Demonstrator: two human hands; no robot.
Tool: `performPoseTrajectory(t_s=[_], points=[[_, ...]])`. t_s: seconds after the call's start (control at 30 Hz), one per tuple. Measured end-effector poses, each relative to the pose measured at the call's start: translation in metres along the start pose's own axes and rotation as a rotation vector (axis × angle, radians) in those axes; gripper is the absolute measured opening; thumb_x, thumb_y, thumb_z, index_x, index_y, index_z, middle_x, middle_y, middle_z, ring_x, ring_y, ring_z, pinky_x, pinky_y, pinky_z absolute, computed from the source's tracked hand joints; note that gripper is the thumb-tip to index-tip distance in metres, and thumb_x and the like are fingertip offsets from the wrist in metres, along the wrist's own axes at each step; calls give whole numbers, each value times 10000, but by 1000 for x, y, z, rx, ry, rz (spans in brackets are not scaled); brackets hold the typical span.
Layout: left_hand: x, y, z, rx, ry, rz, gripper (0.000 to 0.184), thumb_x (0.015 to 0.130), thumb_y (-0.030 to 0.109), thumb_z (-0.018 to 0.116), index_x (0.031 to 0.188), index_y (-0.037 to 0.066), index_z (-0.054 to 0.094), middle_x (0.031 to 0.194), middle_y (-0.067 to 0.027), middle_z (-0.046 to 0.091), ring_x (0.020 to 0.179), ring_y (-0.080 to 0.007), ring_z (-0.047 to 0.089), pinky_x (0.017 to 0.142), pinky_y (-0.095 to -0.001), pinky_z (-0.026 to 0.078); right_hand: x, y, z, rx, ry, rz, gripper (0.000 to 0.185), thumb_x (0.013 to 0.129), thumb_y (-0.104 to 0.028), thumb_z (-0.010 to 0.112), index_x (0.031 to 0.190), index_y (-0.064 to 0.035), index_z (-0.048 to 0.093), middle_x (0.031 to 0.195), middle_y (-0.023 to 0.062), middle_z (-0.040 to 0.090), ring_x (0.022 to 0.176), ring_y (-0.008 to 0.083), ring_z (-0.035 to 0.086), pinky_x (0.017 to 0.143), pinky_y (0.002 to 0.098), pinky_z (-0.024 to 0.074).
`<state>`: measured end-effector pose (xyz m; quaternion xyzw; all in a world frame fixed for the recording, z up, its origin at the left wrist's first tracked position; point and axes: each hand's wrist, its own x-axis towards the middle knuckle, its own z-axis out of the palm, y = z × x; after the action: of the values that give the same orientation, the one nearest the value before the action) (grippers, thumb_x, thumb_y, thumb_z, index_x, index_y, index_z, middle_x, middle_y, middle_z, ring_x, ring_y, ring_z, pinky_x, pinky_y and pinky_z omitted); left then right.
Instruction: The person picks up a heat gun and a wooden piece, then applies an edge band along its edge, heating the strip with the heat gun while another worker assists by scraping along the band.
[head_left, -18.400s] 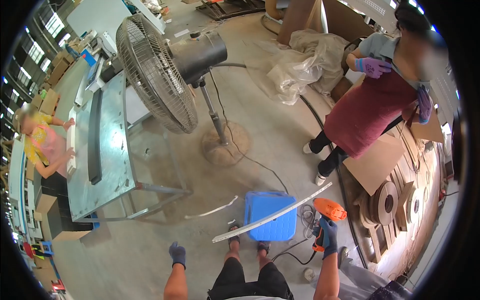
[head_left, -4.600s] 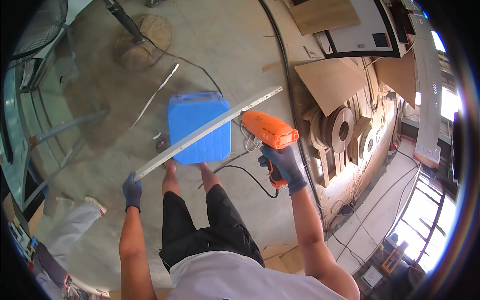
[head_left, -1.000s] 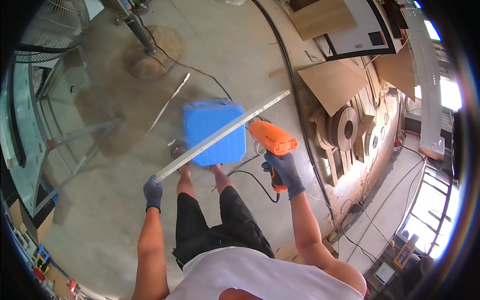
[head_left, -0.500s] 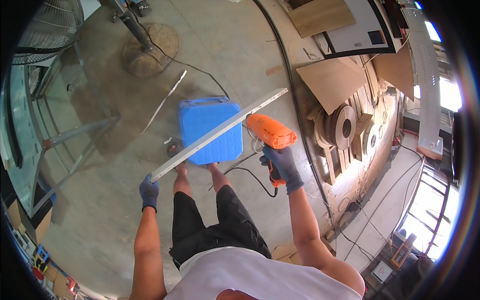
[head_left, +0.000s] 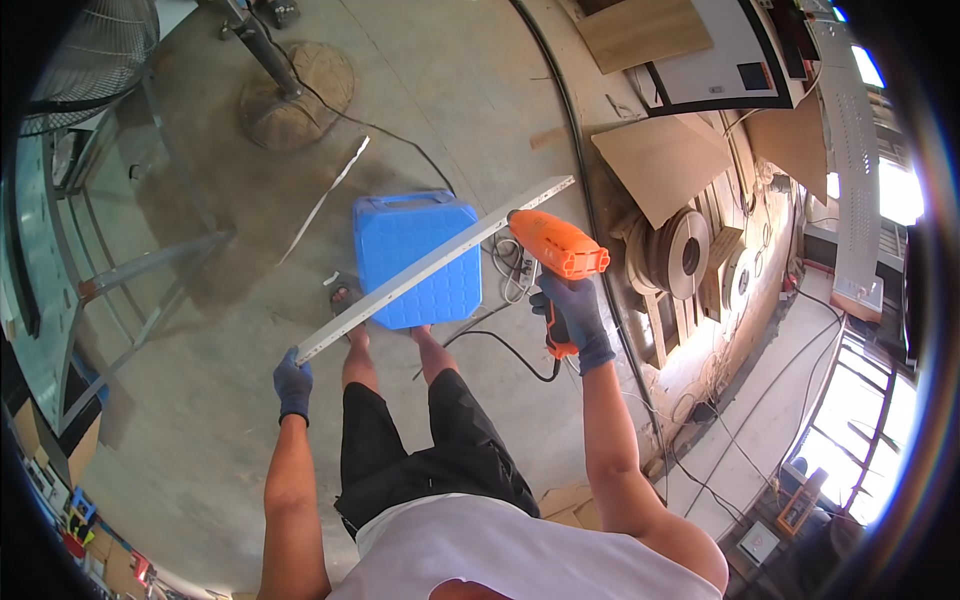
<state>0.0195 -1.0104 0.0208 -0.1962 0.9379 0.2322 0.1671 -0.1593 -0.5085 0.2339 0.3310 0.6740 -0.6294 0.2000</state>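
Gloved in dark blue, my left hand (head_left: 293, 384) grips the near end of a long pale strip (head_left: 420, 270) with small holes along its edge. The strip slants up and right across a blue plastic stool (head_left: 415, 245). My right hand (head_left: 577, 310), in the same kind of glove, is closed round the handle of an orange heat gun (head_left: 556, 245). Its nozzle points at the strip's edge near the far end; whether they touch I cannot tell. A black cord hangs from the handle.
A fan's round base (head_left: 297, 97) stands on the floor at upper left, by a metal frame (head_left: 150, 265). A white torn strip (head_left: 325, 198) lies near the stool. Reels (head_left: 683, 250), boards (head_left: 662, 165) and cables line the right side. A power strip (head_left: 527, 268) lies beyond my right hand.
My right hand has moved the heat gun slightly right and up, so its nozzle sits closer to the strip's far end. My left hand still holds the strip.
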Motion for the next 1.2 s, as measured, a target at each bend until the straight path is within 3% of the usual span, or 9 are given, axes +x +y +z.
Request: performPoseTrajectory(t_s=[0.5, 1.0, 1.03, 1.2], points=[[0, 7, -5, 7, -8, 10, 354, 850, 155, 610, 1169, 14, 674, 993, -250, 698, 910, -418, 681, 798, -470, 551, -25, 23, 32, -83, -139, 38, 288, 880, -141, 703, 1116, -4, 612, 892, 39, 641, 732, 145, 680, 666, 307, 587], [1, 2, 2, 16, 8, -36, 346, 839, 193, 624, 1147, 50, 684, 929, -251, 693, 866, -430, 677, 751, -488, 548, -40, 26, 56, 28, -131, 50, 271, 896, -75, 665, 1149, 4, 611, 922, 38, 667, 751, 127, 666, 681, 309, 575], [-1, 2, 1, 26, 8, -43, 344, 839, 200, 626, 1144, 54, 685, 921, -251, 692, 861, -432, 676, 746, -491, 547, -36, 31, 52, 13, -139, 63, 336, 885, -107, 679, 1193, -9, 586, 962, 35, 639, 760, 149, 677, 675, 316, 582], [-1, 8, -1, -4, 21, -66, 353, 844, 199, 621, 1158, 51, 682, 969, -243, 696, 897, -423, 676, 792, -482, 550, -31, 27, 45, 24, -66, 95, 321, 875, -126, 693, 1161, -19, 595, 947, 40, 628, 743, 182, 682, 676, 335, 589]])
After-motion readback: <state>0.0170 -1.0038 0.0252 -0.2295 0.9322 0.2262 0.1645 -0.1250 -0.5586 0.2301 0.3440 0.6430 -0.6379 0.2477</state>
